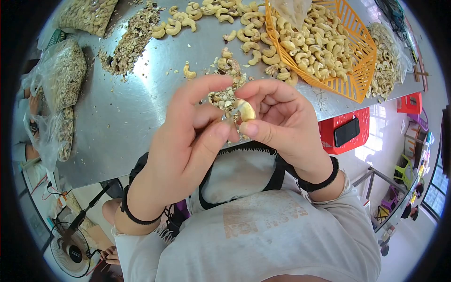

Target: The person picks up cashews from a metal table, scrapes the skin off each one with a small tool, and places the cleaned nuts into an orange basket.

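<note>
Between the thumb and fingers of my right hand (286, 110) is a pale cashew nut (247, 112), held above the near part of the steel table. My left hand (190, 127) pinches a small metal blade (230, 114) whose tip meets the nut's left side; its handle is hidden by the fingers. Behind and below the fingers lies a heap of cashew crumbs and skins (223, 97). A single cashew (189, 71) rests just beyond my left hand, and a row of loose cashews (221, 11) runs along the far side.
An orange plastic basket (359, 87) full of cashews stands at the right on the steel table (122, 141). Bags of nuts and crumbs (66, 70) line the left edge. A phone (346, 131) lies on a red stool (329, 141). A fan (70, 249) stands lower left, near another person's hand (110, 255).
</note>
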A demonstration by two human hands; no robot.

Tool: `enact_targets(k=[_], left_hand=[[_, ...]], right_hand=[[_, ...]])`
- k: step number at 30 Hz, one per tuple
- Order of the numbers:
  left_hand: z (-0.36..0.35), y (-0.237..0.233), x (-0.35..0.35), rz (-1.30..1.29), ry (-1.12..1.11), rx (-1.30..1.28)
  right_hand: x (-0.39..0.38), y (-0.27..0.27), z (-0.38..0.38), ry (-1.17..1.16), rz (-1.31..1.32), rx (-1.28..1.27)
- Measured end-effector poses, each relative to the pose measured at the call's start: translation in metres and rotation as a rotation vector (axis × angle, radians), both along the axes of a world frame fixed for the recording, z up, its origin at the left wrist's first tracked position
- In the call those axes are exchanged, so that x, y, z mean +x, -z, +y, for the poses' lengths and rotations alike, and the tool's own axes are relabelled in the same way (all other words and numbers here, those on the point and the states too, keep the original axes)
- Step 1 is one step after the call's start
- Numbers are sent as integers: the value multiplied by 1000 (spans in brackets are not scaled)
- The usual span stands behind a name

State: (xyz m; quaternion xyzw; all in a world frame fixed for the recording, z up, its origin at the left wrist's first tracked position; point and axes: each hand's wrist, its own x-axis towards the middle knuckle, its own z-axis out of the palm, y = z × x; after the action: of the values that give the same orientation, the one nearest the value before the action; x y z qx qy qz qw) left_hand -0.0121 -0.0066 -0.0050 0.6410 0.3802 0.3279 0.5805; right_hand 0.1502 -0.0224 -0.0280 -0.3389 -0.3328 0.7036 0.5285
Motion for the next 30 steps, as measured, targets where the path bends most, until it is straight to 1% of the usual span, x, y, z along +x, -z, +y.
enact_targets(k=[1,3,6,7,9,11,13,15,16,18,19,21,22,24,30], left_hand=[[0,0,-1,0,0,0],[1,1,-5,80,128,93],[5,-5,-6,133,179,97],[5,-4,-5,132,179,97],[6,-2,-5,162,160,205],[6,-4,-4,179,155,206],[7,-5,-5,196,148,207],[9,-3,-9,344,126,478],[9,-3,-11,344,126,478],[7,-4,-13,254,110,268],[6,-5,-12,254,110,268],[3,-7,-9,61,-3,-89],[3,-8,-9,61,-4,-89],[4,-9,-10,-26,56,-175],[1,-3,-2,-4,-22,-101]], right_hand=[[0,0,0,-8,21,3],[1,0,0,-17,42,5],[1,3,-1,-34,39,-15],[0,4,-1,-15,10,36],[0,5,-2,5,-20,86],[0,8,-3,21,-99,153],[0,9,-4,11,-120,176],[-2,9,-5,1,-141,200],[-3,8,-4,15,-124,188],[-3,5,-4,32,-108,177],[-3,4,-3,37,-71,140],[-2,3,-1,42,-34,104],[0,3,-1,24,-26,83],[1,2,-1,6,-20,63],[0,4,-1,49,-44,127]])
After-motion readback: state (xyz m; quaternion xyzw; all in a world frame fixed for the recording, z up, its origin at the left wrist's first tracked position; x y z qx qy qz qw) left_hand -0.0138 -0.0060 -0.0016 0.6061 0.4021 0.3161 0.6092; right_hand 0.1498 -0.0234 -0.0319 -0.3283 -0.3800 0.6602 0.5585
